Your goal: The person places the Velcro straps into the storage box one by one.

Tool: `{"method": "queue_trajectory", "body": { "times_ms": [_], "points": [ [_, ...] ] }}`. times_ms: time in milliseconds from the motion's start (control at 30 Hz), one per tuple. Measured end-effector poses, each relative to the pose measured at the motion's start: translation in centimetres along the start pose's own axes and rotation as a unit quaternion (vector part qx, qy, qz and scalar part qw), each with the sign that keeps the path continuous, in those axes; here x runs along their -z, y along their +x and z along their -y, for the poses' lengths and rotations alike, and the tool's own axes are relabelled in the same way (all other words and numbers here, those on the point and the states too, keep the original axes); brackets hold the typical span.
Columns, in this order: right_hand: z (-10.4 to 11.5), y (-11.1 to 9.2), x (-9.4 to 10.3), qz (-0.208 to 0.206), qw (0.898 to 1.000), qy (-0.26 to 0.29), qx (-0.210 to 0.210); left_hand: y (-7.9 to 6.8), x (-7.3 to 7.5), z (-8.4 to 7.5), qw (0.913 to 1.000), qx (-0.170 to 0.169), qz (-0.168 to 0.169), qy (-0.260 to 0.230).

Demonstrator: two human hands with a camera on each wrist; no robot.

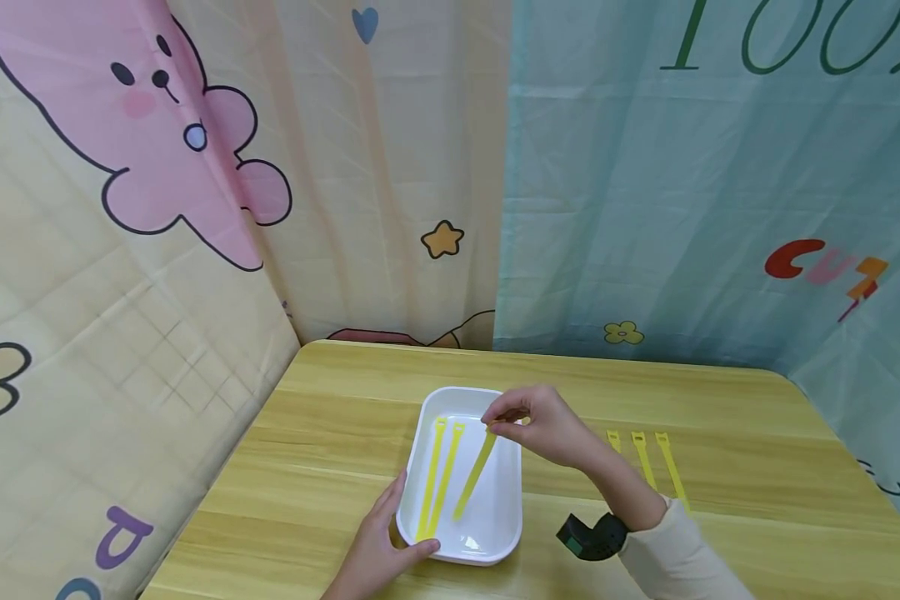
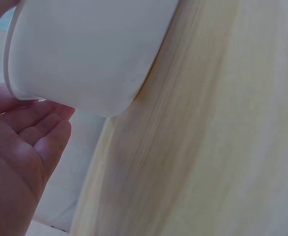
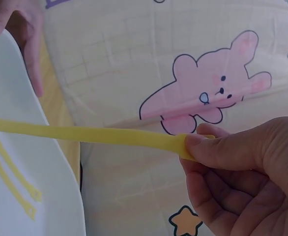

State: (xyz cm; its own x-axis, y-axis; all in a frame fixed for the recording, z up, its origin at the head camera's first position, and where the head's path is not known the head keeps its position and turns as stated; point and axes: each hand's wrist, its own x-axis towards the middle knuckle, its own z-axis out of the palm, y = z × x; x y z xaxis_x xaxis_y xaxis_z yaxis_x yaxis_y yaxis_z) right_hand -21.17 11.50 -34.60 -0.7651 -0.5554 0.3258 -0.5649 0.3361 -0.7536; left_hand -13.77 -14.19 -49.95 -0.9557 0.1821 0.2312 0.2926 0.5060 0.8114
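A white tray (image 1: 491,512) stands on the table. My left hand (image 1: 378,542) grips its near-left corner, thumb on the rim and fingers along the outer wall; the left wrist view shows the fingers (image 2: 28,123) against the tray's underside edge. Over the tray, my right hand (image 1: 547,429) pinches a yellow cable tie (image 1: 475,477) by its slotted head between thumb and fingertips. The strap slants down toward the tray floor; whether its tail touches is unclear. Two more yellow ties (image 1: 445,475) lie side by side in the tray's left half, slotted heads at the far end.
Right of the tray, three yellow ties (image 1: 672,468) lie on the wooden table (image 1: 292,467), partly hidden by my right forearm. A black device (image 1: 592,537) sits on the right wrist. Printed curtains (image 1: 390,167) hang behind the table and along its sides.
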Motion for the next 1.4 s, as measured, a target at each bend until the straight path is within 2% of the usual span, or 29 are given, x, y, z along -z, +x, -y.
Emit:
{"method": "queue_trajectory", "body": {
  "times_ms": [200, 500, 833, 1400],
  "points": [
    [-0.4, 0.0, -1.2, 0.017, 1.0, 0.014, -0.008, -0.1, 0.0, 0.1, 1.0, 0.001, 0.002, 0.0],
    [-1.3, 0.1, -2.3, 0.02, 0.999, 0.018, -0.018, 0.0, 0.0, 0.2, 1.0, -0.003, 0.002, 0.001],
    [-3.5, 0.9, -3.0, 0.006, 0.998, -0.005, -0.056, 0.0, 0.0, 0.3, 1.0, -0.005, 0.005, -0.007],
    [-5.6, 2.9, -3.4, 0.016, 0.995, -0.039, -0.09, 0.2, 0.0, 0.5, 0.9998, -0.019, -0.004, 0.007]
  ]
}}
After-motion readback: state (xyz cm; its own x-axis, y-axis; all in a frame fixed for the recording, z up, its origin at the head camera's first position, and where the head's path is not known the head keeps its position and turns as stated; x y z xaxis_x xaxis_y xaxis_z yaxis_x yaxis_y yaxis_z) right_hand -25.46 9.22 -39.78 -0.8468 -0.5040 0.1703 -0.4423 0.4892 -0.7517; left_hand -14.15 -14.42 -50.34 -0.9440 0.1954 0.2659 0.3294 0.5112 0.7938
